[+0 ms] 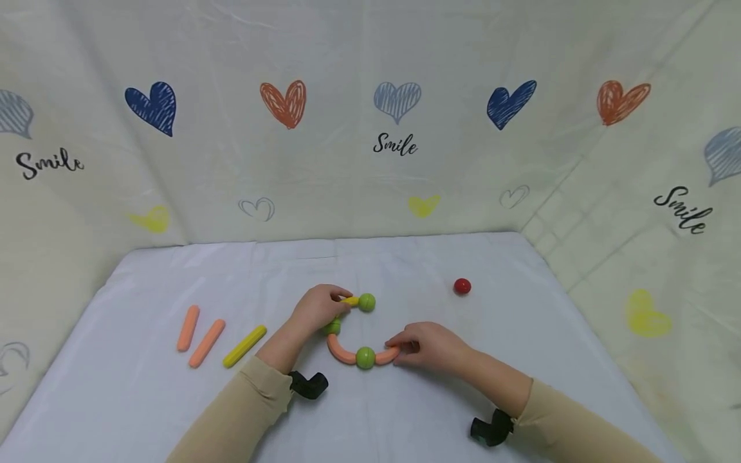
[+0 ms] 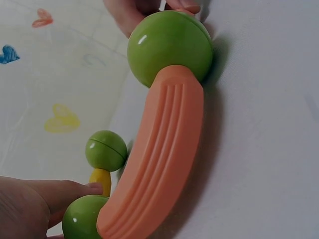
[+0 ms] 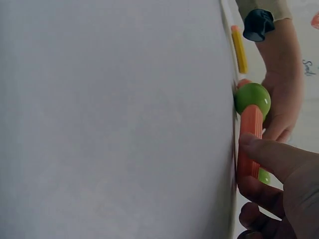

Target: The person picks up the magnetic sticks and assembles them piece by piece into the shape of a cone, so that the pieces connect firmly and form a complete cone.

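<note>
Fingers of the right hand pinch an orange curve, barely parted; the left hand's pinch a yellow piece. Between the table's side edges, I'd worry an uneven tug pops the green ball loose, rolling.

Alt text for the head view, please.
A person's left hand pinches a yellow piece and the right hand an orange piece, parts of a curved row with green balls on a white-covered table. Two orange sticks and a yellow stick lie at left; a red ball sits farther back, right.
</note>
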Demonstrator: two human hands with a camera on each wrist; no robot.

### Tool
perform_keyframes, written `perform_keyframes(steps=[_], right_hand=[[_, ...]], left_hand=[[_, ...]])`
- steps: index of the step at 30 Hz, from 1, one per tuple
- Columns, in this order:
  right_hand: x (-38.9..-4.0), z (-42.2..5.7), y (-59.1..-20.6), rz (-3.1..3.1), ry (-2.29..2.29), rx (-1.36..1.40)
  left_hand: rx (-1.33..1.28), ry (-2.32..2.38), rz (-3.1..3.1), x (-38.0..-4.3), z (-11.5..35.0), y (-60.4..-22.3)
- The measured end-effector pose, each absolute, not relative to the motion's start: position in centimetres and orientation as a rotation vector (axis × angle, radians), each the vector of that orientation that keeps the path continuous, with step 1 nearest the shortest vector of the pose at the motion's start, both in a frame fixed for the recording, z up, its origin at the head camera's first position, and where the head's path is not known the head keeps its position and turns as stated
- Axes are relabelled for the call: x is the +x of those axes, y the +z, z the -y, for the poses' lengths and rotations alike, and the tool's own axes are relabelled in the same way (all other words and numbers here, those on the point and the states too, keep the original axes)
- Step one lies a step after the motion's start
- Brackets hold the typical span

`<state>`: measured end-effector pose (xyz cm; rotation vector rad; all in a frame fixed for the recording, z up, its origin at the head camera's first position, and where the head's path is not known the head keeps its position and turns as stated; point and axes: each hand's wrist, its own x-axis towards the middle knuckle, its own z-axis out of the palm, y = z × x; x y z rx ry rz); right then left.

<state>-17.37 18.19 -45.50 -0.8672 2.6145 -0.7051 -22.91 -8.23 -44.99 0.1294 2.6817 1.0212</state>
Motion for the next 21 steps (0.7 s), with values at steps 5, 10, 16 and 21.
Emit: perform_keyframes(steps=[5, 10, 16, 21], right_hand=[[-17.6, -18.2, -45.8, -2.629, -0.703, -0.96], [-18.2, -18.2, -45.9, -2.638, -0.636, -1.022], [-19.1, -18.0, -45.6, -2.642, -0.555, -1.139], [-20.0, -17.9, -45.7, -2.653, -0.506, -1.222]], left_hand=[[0.122, 1.035, -2.669, -23.0, 8.2, -45.2], [0.127, 1.022, -2.656, -22.8, 8.2, -45.1], [0.156, 1.016, -2.648, -22.5, 7.7, -44.7], [0.189, 0.999, -2.671, -22.4, 7.3, -44.6]])
